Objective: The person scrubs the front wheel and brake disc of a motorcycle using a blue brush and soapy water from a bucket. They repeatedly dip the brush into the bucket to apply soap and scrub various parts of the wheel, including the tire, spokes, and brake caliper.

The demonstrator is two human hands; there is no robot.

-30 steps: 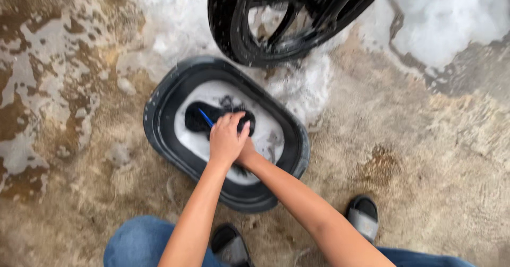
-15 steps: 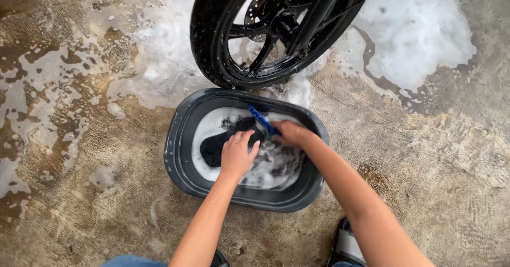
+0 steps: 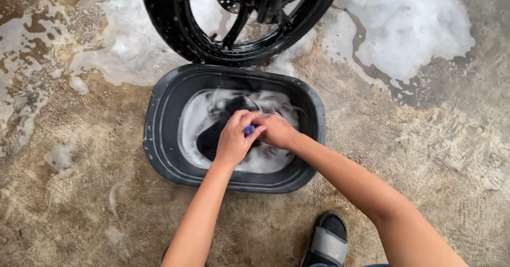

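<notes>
- A grey-strapped black sandal (image 3: 328, 240) is seen at the bottom edge of the head view, planted on the wet, brown, mottled concrete floor (image 3: 79, 208)
- Both bare forearms are stretched forward from the bottom edge over the near rim of a dark grey oval plastic basin (image 3: 159, 139), which is set on the floor
- The left hand (image 3: 234, 139) is held over the soapy water, its fingers (image 3: 240, 122) curled shut around a small blue object (image 3: 248, 130), of which only a tip is visible
- The right hand (image 3: 277, 131) is pressed against the left one, its fingers closed on the same blue object from the other side
- A black cloth-like wash pad (image 3: 212, 137) is lain in the white foamy water (image 3: 265, 158) inside the basin, partly hidden under the left hand; whether it is joined to the blue object cannot be told
- Just beyond the far rim of the basin, a black spoked motorcycle wheel with its tyre (image 3: 180, 28) is stood on the floor
- White patches of soap foam (image 3: 409, 28) are spread on the floor around and behind the wheel
</notes>
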